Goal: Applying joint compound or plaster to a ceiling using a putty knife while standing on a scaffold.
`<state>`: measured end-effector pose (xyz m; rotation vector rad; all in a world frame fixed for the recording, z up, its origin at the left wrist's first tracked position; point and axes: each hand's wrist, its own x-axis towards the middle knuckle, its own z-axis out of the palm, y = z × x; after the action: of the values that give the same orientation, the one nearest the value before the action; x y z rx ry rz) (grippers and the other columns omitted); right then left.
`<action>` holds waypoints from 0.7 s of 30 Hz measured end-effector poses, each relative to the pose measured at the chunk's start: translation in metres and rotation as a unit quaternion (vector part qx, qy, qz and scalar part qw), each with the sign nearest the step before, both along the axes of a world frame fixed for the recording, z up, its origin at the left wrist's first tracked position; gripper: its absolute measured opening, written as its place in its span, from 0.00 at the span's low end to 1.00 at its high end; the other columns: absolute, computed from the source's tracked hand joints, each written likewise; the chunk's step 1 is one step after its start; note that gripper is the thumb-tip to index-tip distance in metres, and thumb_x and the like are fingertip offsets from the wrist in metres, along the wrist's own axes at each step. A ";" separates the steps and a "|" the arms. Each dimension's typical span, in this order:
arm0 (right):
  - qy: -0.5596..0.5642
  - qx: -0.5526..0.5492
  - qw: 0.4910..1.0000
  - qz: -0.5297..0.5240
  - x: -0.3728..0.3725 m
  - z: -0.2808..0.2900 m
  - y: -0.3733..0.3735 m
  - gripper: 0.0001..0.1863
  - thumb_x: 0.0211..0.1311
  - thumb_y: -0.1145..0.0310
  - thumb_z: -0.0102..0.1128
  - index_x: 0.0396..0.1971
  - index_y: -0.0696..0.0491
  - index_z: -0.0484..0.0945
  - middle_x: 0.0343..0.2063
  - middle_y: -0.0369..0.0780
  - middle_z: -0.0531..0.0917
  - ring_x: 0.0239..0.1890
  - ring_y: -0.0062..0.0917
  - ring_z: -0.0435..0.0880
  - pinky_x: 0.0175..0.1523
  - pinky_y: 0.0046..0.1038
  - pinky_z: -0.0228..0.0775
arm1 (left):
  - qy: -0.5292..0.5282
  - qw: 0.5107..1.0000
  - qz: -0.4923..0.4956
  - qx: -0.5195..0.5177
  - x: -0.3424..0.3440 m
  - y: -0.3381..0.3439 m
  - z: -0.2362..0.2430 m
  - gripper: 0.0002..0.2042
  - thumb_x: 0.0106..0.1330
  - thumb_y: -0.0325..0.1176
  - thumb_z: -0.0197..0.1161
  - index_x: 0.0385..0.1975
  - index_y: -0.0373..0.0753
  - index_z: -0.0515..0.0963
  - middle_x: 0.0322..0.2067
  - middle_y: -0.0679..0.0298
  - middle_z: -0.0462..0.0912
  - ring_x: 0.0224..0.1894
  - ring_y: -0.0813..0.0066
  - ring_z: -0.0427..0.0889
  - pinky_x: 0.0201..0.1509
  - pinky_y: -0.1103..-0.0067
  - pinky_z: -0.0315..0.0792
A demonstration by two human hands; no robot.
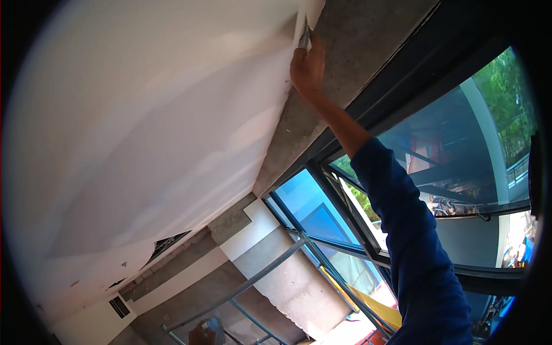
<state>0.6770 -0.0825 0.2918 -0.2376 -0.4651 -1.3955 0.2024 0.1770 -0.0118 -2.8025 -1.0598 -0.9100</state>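
Note:
My right hand is raised high, its blue-sleeved arm coming up from the lower right. Its fingers are closed around a slim grey tool, whose exact kind is hard to make out. The tool meets the edge of the white ceiling, where it borders a bare grey concrete strip. Low in the picture, my left hand shows only in part and in shadow. Its fingers are bent beside a pale bluish-grey thing too unclear to name.
Dark-framed windows line the right side, one pane tilted outward. A metal scaffold rail crosses below. Patchy grey and white wall stands at the far end. A dark slot opens in the ceiling, near a small vent.

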 end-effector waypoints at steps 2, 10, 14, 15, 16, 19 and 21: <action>0.025 0.023 0.999 0.024 0.017 -0.001 -0.005 0.25 0.53 0.75 0.46 0.55 0.63 0.62 0.48 0.55 0.68 0.51 0.48 0.69 0.55 0.41 0.62 | -0.001 1.000 -0.002 0.019 0.002 0.001 -0.004 0.22 0.62 0.37 0.51 0.52 0.27 0.66 0.50 0.38 0.69 0.56 0.43 0.66 0.60 0.64 0.59; 0.057 0.010 0.996 0.071 -0.011 0.031 0.010 0.27 0.52 0.79 0.46 0.55 0.65 0.57 0.46 0.55 0.63 0.47 0.48 0.67 0.53 0.44 0.61 | -0.023 1.000 0.016 0.009 -0.021 -0.004 -0.006 0.21 0.62 0.35 0.51 0.50 0.25 0.67 0.48 0.37 0.71 0.53 0.41 0.68 0.57 0.64 0.62; 0.015 0.023 0.997 0.075 -0.092 0.034 0.062 0.38 0.42 0.83 0.62 0.55 0.65 0.53 0.51 0.53 0.58 0.53 0.49 0.62 0.56 0.42 0.59 | -0.040 0.998 0.033 0.041 -0.022 -0.013 -0.007 0.19 0.61 0.32 0.50 0.50 0.26 0.67 0.44 0.37 0.74 0.49 0.42 0.71 0.52 0.63 0.65; -0.014 0.026 0.997 0.078 -0.114 0.030 0.074 0.34 0.43 0.83 0.60 0.54 0.63 0.57 0.49 0.53 0.61 0.53 0.48 0.62 0.56 0.41 0.59 | -0.047 0.996 0.030 0.067 -0.022 -0.015 -0.006 0.19 0.61 0.31 0.50 0.49 0.26 0.68 0.42 0.37 0.74 0.48 0.42 0.72 0.51 0.62 0.66; -0.044 -0.005 0.995 0.084 -0.137 0.020 0.082 0.36 0.43 0.84 0.59 0.55 0.63 0.56 0.51 0.53 0.59 0.55 0.50 0.60 0.57 0.41 0.59 | -0.048 0.996 0.034 0.065 -0.023 -0.018 -0.004 0.19 0.61 0.31 0.50 0.49 0.26 0.68 0.42 0.37 0.74 0.48 0.42 0.72 0.51 0.62 0.66; -0.111 -0.061 0.989 0.082 -0.146 -0.001 0.087 0.30 0.47 0.86 0.50 0.55 0.62 0.59 0.50 0.52 0.63 0.53 0.48 0.65 0.57 0.39 0.61 | -0.065 0.996 0.043 0.036 -0.026 -0.021 -0.005 0.18 0.62 0.31 0.50 0.49 0.28 0.68 0.42 0.38 0.75 0.47 0.43 0.73 0.50 0.63 0.67; -0.104 -0.006 0.993 0.056 -0.123 -0.010 0.075 0.24 0.52 0.84 0.42 0.53 0.62 0.63 0.47 0.52 0.67 0.50 0.45 0.69 0.56 0.37 0.63 | -0.065 0.998 0.009 0.024 -0.030 -0.018 -0.010 0.17 0.62 0.32 0.50 0.49 0.29 0.69 0.41 0.39 0.76 0.45 0.43 0.74 0.48 0.64 0.68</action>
<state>0.5545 -0.0072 0.2818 -0.0736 -0.6489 -1.3127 0.1720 0.1589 -0.0217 -2.7233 -1.0607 -1.1137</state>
